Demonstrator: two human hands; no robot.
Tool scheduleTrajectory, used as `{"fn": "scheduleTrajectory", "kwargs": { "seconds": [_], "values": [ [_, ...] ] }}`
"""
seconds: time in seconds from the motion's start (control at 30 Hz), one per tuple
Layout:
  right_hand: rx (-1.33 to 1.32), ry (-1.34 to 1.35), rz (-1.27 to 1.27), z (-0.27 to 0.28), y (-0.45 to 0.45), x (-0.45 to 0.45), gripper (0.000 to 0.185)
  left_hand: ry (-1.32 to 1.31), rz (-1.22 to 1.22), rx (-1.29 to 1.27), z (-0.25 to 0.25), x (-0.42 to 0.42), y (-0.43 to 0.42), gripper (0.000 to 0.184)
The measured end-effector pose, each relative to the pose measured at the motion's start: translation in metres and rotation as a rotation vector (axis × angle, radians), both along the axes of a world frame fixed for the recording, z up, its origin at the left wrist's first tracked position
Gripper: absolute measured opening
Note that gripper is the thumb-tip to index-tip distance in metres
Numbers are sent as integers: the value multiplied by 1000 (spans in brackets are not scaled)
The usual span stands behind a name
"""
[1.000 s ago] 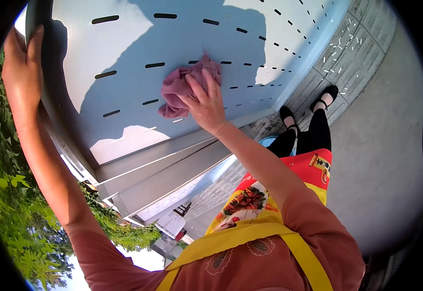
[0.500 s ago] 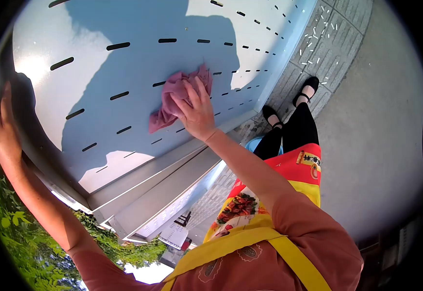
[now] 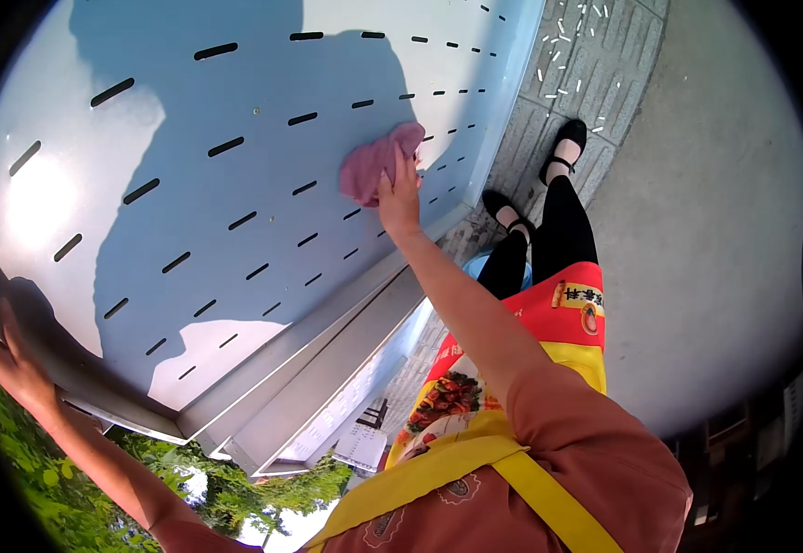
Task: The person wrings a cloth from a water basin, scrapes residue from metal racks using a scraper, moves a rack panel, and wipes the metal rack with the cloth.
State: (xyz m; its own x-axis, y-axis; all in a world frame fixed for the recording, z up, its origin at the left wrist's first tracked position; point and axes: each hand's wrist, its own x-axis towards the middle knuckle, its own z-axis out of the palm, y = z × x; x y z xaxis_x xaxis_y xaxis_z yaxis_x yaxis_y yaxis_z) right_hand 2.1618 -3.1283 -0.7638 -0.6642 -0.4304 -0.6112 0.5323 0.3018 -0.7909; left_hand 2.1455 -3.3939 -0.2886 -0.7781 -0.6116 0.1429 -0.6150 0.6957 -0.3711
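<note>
A large pale metal panel (image 3: 263,249) with rows of slots stands in front of me, my shadow across it. Bunched against its lower right area is a dull pink cloth (image 3: 364,173). My right hand (image 3: 401,205) presses on this cloth, its fingers closed over the folds and partly hidden. Far to the left, my left hand (image 3: 22,369) grips the panel's dark curved outer edge, thumb on the near side, the other fingers partly out of sight.
Metal ledges (image 3: 318,359) run along the panel's near side. A blue basin (image 3: 486,267) is partly hidden behind my legs. White bits (image 3: 558,57) lie scattered on the paving (image 3: 595,83). Green foliage (image 3: 70,470) is at lower left.
My right hand has slid the cloth along the panel, toward its right side, and the cloth is more bunched. My left hand stays at the edge; the view has shifted.
</note>
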Motion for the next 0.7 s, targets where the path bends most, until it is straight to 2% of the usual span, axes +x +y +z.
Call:
{"fn": "scheduleTrajectory", "kwargs": {
  "seconds": [0.03,0.13,0.17,0.23,0.33,0.37,0.4,0.47,0.53,0.57,0.67,0.7],
  "values": [
    [-19,-310,-180,-29,1,-14,51,2,-8,-8,1,-1,3,47],
    [91,-732,-105,-58,4,-38,52,43,100,-10,0,0,5,49],
    [-17,-427,-95,-40,3,-20,54,57,108,-16,1,1,5,49],
    [98,205,219,11,3,20,58,59,119,-12,1,3,2,49],
    [18,1,246,33,11,14,61,65,118,-5,-2,-5,9,48],
    [86,123,181,1,12,17,63,75,98,-11,-3,-6,10,48],
    [27,-380,-19,-29,14,-3,62,79,81,-15,-4,-7,11,47],
    [-20,-705,-167,-63,24,-13,58,68,82,-14,-4,-9,15,46],
    [-5,-324,-54,-81,29,-12,54,71,113,-14,-7,-13,19,46],
    [-93,-181,-115,-60,29,-3,42,74,119,-19,-8,-12,19,46],
    [-127,223,237,-12,41,16,36,74,107,-9,-5,-12,15,47],
    [-99,-162,277,-10,41,16,46,87,90,-5,-5,-11,15,47]
  ]
}}
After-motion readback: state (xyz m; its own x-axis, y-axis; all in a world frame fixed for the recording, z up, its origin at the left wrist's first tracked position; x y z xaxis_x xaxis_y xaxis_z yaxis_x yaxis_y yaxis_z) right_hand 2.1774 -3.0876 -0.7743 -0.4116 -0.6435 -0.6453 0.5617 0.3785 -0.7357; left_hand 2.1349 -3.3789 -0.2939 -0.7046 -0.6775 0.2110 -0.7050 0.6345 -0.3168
